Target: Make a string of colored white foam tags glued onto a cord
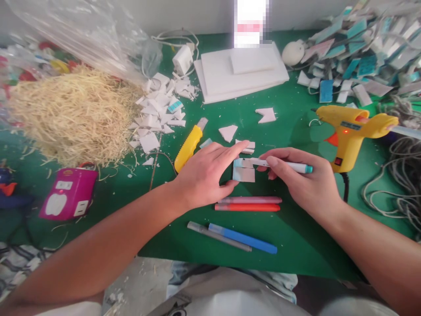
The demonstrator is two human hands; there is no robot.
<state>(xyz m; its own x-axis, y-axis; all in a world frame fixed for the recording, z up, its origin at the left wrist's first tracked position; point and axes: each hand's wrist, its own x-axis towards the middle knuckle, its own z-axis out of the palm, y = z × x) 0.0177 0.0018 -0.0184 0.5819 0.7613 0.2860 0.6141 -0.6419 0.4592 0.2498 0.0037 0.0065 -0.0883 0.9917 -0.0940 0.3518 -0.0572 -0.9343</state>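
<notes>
My right hand (305, 177) pinches a white felt-tip marker (295, 166) with a teal end. The marker's tip points left, over small foam board pieces (246, 175), partly coloured light blue. My left hand (207, 173) lies beside them with index finger stretched out and thumb apart. Its fingertips are close to the pieces; whether they press on them I cannot tell. Below lie a pink marker (253, 199) and a red marker (250, 207). Closer to the table edge are a blue marker (243, 238) and a grey marker (220, 237).
A yellow box cutter (188, 149) lies left of my hand. On the right stands a yellow glue gun (351, 136), its light lit. White boards (213, 83), straw shreds (75, 114), foam scraps (154, 114), a magenta box (67, 193) and coiled cord (401, 175) surround the green table (305, 237).
</notes>
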